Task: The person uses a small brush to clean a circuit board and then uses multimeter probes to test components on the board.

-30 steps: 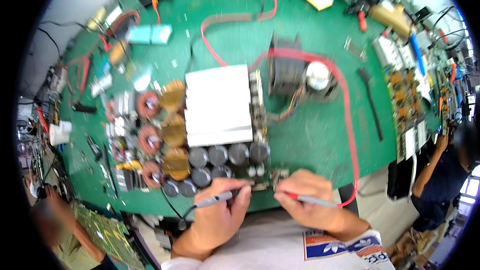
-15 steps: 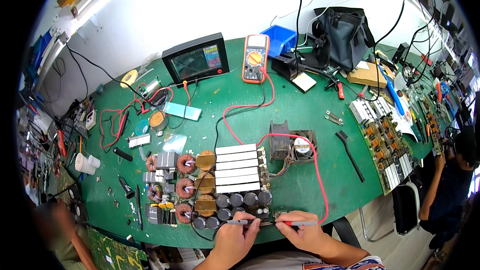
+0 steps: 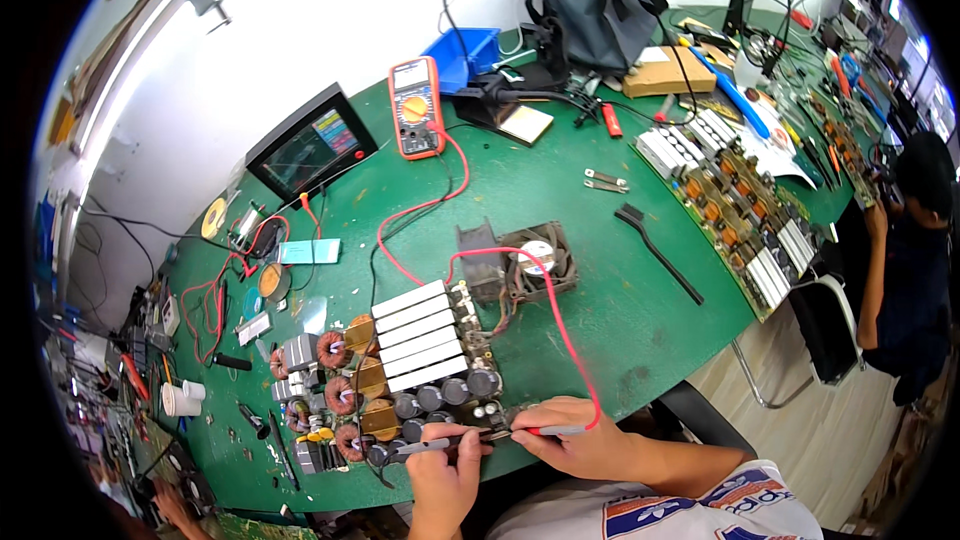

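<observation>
a: what had just changed at the probes?

b: little. the black probe [image 3: 420, 446] and the red probe [image 3: 546, 430] stayed at the four o'clock corner of the board [image 3: 472, 325], tips facing each other; whether they touched anything there, i couldn't tell.

a: and the fingers?

b: the left hand [image 3: 443, 475] had thumb and fingers pinched closed round the black probe, and the right hand [image 3: 572, 440] was pinched just as closely round the red one. neither grip looked any looser than half a second earlier.

a: then what moved?

b: the view. it had swung toward three o'clock, so the board slid to about seven and the bench [image 3: 620, 340] tilted. for the work that meant no real shift: both probes kept to the same corner.

a: counts, from the probes outward?

b: two probes, two hands. on the board, five white bars [image 3: 418, 337], and three big coils [image 3: 341, 395] toward nine o'clock, with smaller ones partly hidden.

a: beyond it?

b: one fan [image 3: 540, 258] between one and two o'clock from the board, one meter [image 3: 415, 112] at twelve, one screen [image 3: 312, 145] at eleven, one brush [image 3: 658, 255] at two, and a second board [image 3: 697, 228] farther out that same way.
</observation>
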Demonstrator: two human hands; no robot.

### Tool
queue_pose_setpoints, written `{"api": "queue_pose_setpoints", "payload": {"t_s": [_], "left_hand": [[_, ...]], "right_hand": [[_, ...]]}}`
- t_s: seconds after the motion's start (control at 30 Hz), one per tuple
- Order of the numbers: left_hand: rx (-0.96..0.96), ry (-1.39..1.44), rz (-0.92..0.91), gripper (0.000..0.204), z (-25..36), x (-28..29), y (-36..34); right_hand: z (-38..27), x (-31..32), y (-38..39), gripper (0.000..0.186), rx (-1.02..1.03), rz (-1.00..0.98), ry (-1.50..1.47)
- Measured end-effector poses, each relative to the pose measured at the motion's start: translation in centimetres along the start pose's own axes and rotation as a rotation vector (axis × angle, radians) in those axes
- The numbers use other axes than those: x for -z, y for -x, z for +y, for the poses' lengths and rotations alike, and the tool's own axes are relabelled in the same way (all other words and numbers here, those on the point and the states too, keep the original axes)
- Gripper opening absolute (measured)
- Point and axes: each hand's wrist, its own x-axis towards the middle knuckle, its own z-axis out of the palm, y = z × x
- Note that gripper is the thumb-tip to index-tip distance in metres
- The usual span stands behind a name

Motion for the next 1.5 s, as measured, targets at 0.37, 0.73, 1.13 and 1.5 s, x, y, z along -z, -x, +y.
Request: {"api": "queue_pose_setpoints", "payload": {"t_s": [0.37, 0.73, 1.13, 1.5], "left_hand": [[-0.011, -0.004, 0.052, 0.012, 0.3, -0.3, 0.1], [-0.082, 0.017, 0.009, 0.009, -0.8, -0.5, -0.6], [0.042, 0.206, -0.001, 0.015, -2.1, 0.1, 0.2], [-0.031, 0.17, -0.009, 0.027, -2.7, 0.2, 0.6]], "right_hand": [[0.0, 0.1, 0.2, 0.012, 0.01, -0.019, 0.027], [0.5, 0.3, -0.2, 0.015, -0.005, -0.014, 0.061], [0.1, 0.3, -0.4, 0.013, -0.136, -0.068, 0.071], [0.8, 1.0, -0.9, 0.023, -0.13, -0.18, -0.032]]}}
